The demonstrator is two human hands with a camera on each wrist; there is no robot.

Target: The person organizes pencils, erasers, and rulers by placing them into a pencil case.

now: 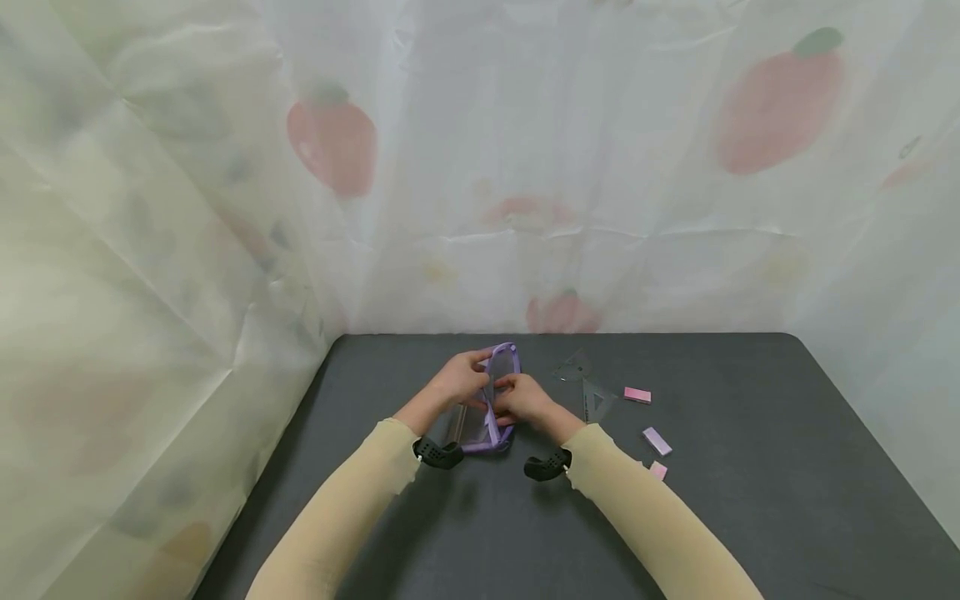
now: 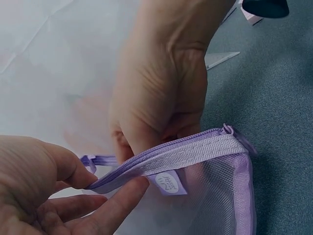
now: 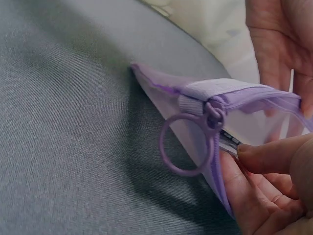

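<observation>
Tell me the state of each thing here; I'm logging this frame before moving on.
Purple mesh pouch: on the dark table, held by both hands.
Zipper: open, ring pull hanging at one end.
Left hand: pinches the pouch's edge.
Right hand: pinches the zipper edge.
Clear set squares: lying flat.
Pink erasers: lying loose.

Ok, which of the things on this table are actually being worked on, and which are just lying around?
In hand:
purple mesh pouch, held by the left hand and the right hand
its ring zipper pull

Lying about:
two clear set squares
pink eraser
two more small pink blocks
</observation>
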